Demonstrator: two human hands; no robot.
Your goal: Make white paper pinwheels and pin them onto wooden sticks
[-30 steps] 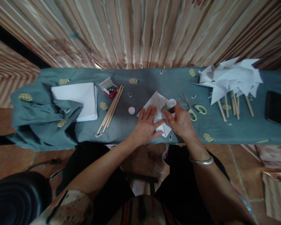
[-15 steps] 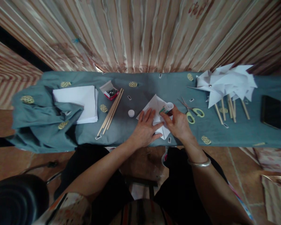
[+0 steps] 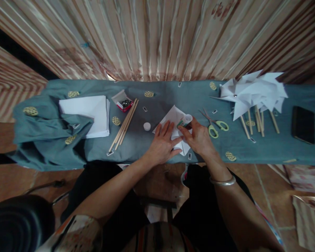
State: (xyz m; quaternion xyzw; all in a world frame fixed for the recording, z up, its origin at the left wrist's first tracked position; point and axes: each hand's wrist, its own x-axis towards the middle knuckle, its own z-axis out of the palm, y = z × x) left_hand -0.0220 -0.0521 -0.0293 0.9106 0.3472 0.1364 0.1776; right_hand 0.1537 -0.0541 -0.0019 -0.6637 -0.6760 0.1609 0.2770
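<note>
A creased white paper piece [image 3: 174, 114] lies on the cloth-covered table in front of me, partly hidden by both hands. My left hand [image 3: 162, 141] rests flat on its left part, fingers spread. In my right hand [image 3: 198, 136] is a glue stick [image 3: 184, 120], gripped by thumb and fingers and tilted, its lower end down at the paper. A round white cap [image 3: 147, 126] sits left of the paper. Green-handled scissors [image 3: 214, 125] lie with blades apart just right of my right hand.
Wooden sticks [image 3: 124, 124] and an opened small box of metal pins [image 3: 124, 102] lie to the left, beside a stack of white paper [image 3: 98, 113]. Paper pinwheels [image 3: 254, 92] on sticks and a dark phone [image 3: 303, 125] are on the right. A pleated curtain [image 3: 157, 42] hangs behind.
The glue stick in my right hand has shifted slightly to the left over the paper. My left hand stays in place on the paper.
</note>
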